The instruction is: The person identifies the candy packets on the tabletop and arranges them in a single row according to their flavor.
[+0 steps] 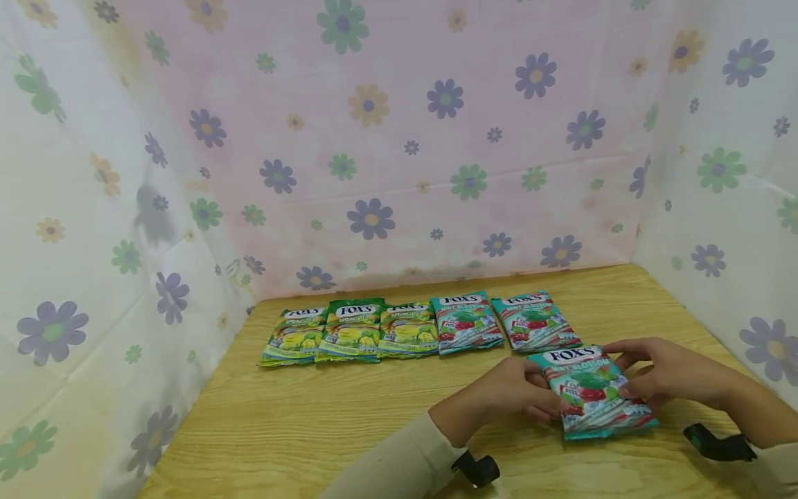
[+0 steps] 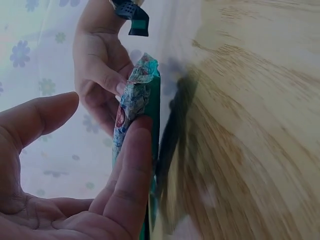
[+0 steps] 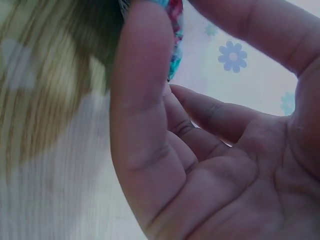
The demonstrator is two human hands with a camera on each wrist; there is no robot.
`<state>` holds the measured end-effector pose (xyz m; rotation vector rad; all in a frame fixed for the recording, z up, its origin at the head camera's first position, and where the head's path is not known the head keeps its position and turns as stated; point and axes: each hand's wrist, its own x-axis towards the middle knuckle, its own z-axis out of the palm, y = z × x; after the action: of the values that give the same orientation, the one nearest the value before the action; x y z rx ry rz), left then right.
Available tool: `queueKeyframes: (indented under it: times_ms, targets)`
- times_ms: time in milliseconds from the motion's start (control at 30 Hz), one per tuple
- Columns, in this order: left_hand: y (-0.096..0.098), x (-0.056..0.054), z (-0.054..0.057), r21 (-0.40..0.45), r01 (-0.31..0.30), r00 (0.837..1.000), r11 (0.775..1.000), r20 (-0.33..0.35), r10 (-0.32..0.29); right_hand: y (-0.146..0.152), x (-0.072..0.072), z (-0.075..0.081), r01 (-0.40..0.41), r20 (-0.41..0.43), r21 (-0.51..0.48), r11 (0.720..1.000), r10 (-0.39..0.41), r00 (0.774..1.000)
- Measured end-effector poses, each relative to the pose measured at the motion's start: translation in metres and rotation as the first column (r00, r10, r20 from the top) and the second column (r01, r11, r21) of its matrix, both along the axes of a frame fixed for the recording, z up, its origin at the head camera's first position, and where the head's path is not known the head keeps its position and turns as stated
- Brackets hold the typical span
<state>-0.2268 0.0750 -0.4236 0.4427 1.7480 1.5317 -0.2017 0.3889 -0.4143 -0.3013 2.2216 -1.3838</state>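
A teal Fox's Mint Blossom candy bag [image 1: 592,395] is between my two hands at the front right of the wooden table. My right hand [image 1: 673,374] grips its right side, thumb on the printed front and fingers behind. At the left edge is my left hand [image 1: 514,391]; in the left wrist view its fingers [image 2: 132,175] touch the bag's edge while the thumb stands apart above it. The bag [image 2: 137,95] shows edge-on there, its dark shadow on the table. In the right wrist view only a piece of the bag [image 3: 176,40] shows past a finger.
Behind, a row of candy bags lies on the table [image 1: 299,423]: three yellow-green Spring Tea bags [image 1: 349,331] at left, then two Mint Blossom bags [image 1: 469,322], [image 1: 536,321] at right. Flower-patterned cloth [image 1: 399,173] encloses the back and sides.
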Motion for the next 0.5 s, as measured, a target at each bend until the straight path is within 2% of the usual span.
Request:
queueKeyframes:
  times_ms: [233,500]
  targets:
    - [0.009,0.000,0.004,-0.017,-0.018,0.999,1.000,-0.035,0.017,0.006,0.000,0.006,0.020,-0.057,0.028,0.999,-0.018,0.998]
    - [0.018,-0.002,0.015,-0.036,-0.042,0.996,0.998,-0.078,0.039,0.013,0.000,0.013,0.067,-0.091,0.011,0.998,-0.066,0.994]
